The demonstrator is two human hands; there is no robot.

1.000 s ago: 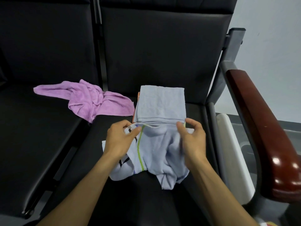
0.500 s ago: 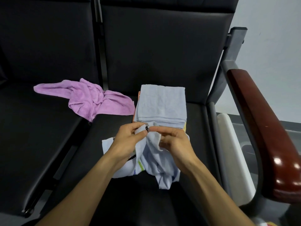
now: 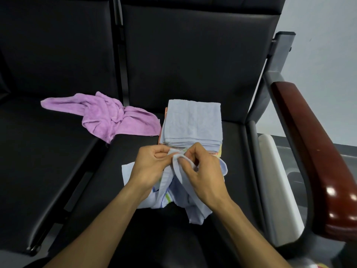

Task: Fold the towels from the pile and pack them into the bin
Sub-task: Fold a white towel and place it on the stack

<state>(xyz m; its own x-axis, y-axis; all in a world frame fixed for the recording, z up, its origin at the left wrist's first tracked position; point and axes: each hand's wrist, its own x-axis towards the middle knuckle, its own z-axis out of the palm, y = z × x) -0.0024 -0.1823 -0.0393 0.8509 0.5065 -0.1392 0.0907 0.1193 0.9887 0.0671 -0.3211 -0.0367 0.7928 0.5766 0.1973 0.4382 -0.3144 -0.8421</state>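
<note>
A pale blue towel point(image 3: 193, 206) with a green and yellow stripe lies bunched on the black seat. My left hand point(image 3: 149, 168) and my right hand point(image 3: 202, 175) meet above it, both pinching its top edge together. Just behind the hands stands a stack of folded towels point(image 3: 193, 122), light blue on top with orange and yellow edges showing beneath. A crumpled purple towel point(image 3: 110, 118) lies to the left across the gap between the seats. A white bin rim point(image 3: 278, 186) shows to the right, beyond the seat's side.
The black seat point(image 3: 144, 235) has a tall backrest point(image 3: 193, 55) behind the stack. A glossy red-brown armrest point(image 3: 318, 151) on a grey frame runs along the right. A second black seat point(image 3: 38, 161) lies to the left.
My hands, about a towel's width apart a second ago, have come together at the middle, gathering the blue towel's top edge into a bunch.
</note>
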